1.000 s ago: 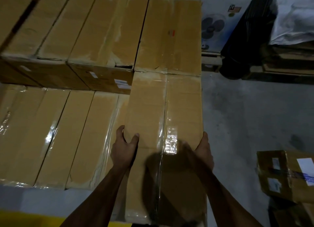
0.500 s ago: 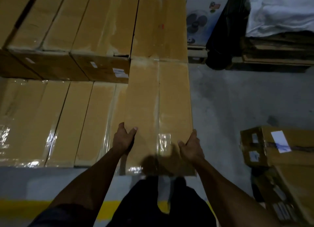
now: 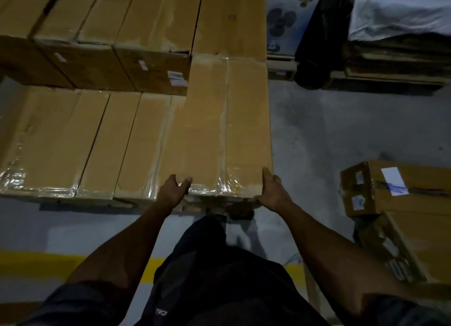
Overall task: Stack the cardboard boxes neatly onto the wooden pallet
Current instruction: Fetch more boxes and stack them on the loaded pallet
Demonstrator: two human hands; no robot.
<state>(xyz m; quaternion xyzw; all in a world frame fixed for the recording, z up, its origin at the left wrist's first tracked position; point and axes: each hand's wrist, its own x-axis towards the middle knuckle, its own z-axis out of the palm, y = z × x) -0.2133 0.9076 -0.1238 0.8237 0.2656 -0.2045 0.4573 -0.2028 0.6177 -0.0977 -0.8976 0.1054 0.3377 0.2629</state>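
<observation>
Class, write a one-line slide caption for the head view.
Both hands, left hand and right hand, grip the near end of a long cardboard box beside stacked boxes.

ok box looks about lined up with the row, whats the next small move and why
Probably let go and draw both hands back. The box lies flat at the row's right end, its near edge level with the neighbouring boxes and its far end against the rear stack. The left hand and right hand grip only its near corners.

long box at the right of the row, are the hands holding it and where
Yes: the left hand and right hand grip the long cardboard box at its two near corners.
</observation>
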